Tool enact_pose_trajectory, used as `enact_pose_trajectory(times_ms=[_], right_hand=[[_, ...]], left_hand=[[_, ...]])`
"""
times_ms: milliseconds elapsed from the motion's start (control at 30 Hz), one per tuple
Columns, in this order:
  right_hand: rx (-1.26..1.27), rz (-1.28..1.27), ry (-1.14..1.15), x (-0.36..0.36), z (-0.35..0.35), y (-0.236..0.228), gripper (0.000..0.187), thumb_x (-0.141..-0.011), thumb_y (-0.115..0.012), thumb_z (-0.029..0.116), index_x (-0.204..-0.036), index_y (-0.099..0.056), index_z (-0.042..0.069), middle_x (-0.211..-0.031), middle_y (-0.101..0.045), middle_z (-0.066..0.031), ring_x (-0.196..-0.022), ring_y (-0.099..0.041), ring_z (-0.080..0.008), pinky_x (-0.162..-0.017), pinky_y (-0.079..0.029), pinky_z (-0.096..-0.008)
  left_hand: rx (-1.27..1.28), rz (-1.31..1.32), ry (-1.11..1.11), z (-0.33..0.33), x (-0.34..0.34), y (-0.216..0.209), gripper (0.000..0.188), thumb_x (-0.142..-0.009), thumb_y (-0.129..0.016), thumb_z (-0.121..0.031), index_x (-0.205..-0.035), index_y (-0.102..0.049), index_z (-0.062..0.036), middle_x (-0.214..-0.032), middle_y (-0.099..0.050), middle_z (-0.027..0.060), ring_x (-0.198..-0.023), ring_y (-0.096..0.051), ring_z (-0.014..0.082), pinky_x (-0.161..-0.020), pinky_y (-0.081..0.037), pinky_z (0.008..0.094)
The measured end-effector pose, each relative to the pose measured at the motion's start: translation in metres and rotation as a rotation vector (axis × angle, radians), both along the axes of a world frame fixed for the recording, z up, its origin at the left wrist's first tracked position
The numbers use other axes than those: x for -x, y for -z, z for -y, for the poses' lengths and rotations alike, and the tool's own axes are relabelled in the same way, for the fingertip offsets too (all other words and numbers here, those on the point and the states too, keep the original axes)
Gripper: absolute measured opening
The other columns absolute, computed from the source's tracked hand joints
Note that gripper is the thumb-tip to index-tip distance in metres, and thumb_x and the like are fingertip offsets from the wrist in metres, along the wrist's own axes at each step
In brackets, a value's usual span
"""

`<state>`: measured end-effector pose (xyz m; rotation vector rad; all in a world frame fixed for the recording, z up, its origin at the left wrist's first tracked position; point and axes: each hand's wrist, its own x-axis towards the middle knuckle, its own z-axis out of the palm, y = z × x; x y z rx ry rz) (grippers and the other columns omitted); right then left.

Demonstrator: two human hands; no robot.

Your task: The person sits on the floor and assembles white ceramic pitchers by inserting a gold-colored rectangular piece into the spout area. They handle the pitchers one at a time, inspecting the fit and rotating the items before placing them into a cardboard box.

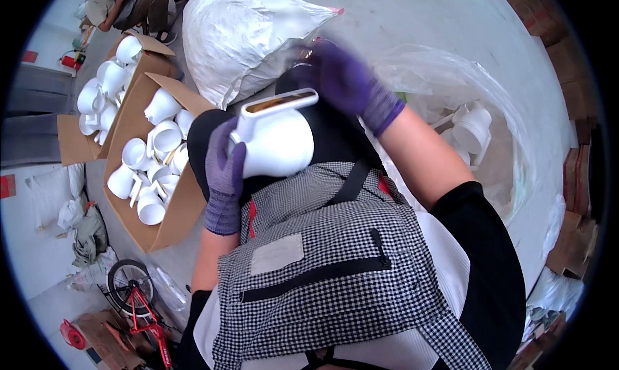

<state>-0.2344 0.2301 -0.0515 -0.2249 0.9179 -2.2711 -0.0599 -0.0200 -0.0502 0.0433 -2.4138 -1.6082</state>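
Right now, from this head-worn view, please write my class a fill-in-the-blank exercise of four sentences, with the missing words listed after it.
1. Of the person's two hands, the ____ one is against the side of the white jug.
2. The gloves on the left hand and right hand are ____ in colour.
3. The clear plastic bag holding white plasticware lies on the person's ____ side.
4. The bicycle has a ____ frame.

Missing words: left; purple; right; red.
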Motion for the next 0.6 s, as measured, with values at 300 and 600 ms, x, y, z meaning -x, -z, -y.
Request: enact_pose_trajectory(times_ms=[300,600], right_hand=[[0.639,0.162,0.604,0.072,-0.073,-0.087,0.088,-0.097,-0.035,0.069,-0.158,-0.018,0.008,-0.163,-0.026,-0.0162,-0.147,-0.029,-0.0363,-0.119,-0.021,-0.0625],[0.577,0.099,0.534,0.069,-0.053,-0.100,0.087,-0.095,-0.047,0.064,-0.159,-0.019,0.012,-0.162,-0.026,-0.0159,-0.147,-0.028,-0.0367,-0.118,-0.027,-0.0585]], left_hand=[[0.088,-0.054,-0.003,-0.005,0.000,0.003,0.051,-0.089,-0.064,-0.033,-0.127,-0.061,0.0006,-0.124,-0.062,0.0186,-0.121,-0.057,0.0334,-0.107,-0.040,0.0411],[0.093,-0.113,-0.065,-0.005,-0.003,0.010,0.043,-0.088,-0.068,-0.021,-0.126,-0.062,-0.0018,-0.124,-0.062,0.0181,-0.120,-0.058,0.0316,-0.106,-0.042,0.0408]])
